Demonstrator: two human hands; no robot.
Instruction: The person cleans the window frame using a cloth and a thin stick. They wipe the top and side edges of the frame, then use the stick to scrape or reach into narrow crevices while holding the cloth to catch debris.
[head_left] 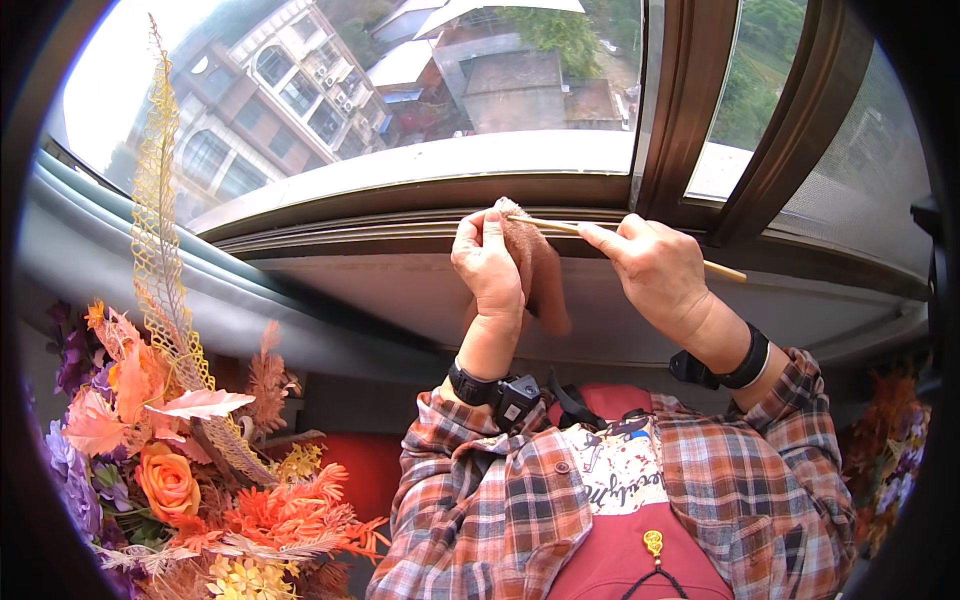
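Above the windowsill, my left hand (488,265) pinches the upper end of a pinkish-brown cloth (538,262), whose lower part hangs down past the wrist. A thin wooden stick, like a chopstick (724,271), runs across to the cloth, its far tip pressed against the bunched top. My right hand (655,275) grips this stick toward its near end, which sticks out to the right of the fist. Just beyond both hands lies the dark brown sliding-window track (380,230) with its long grooves. The stick's very tip is partly hidden by the cloth and fingers.
Brown window frames (690,110) rise on the right, and buildings show through the glass. A pale sill (400,290) lies below the track. Grey-green curtain fabric (200,285) bunches at left. Artificial flowers (170,480) stand at lower left; more flowers (890,450) are at far right.
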